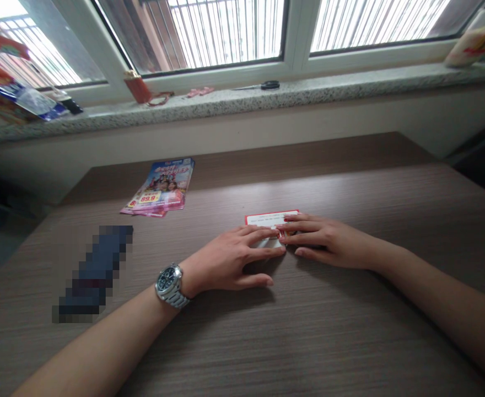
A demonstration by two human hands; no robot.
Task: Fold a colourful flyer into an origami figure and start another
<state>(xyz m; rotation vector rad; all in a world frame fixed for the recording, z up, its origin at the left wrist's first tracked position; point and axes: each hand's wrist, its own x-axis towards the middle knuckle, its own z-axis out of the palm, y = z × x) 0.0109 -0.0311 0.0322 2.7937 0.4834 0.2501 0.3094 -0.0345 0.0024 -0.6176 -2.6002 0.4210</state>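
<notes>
A small white paper with a red edge (263, 219) lies on the brown wooden table (234, 342), partly covered by both hands. My left hand (236, 256), with a silver watch at the wrist, rests flat on its lower left part, fingers pointing right and thumb apart. From the right, my right hand (327, 240) lies across the paper's right side with its fingers stretched out. The fingertips of the two hands meet near the middle of the paper. Neither hand grips anything.
A stack of colourful flyers (163, 187) lies at the back left. A blurred dark object (97, 270) is left of my left forearm. The stone windowsill (226, 102) holds a red container (138, 88), scissors (269, 85), and bags at both ends.
</notes>
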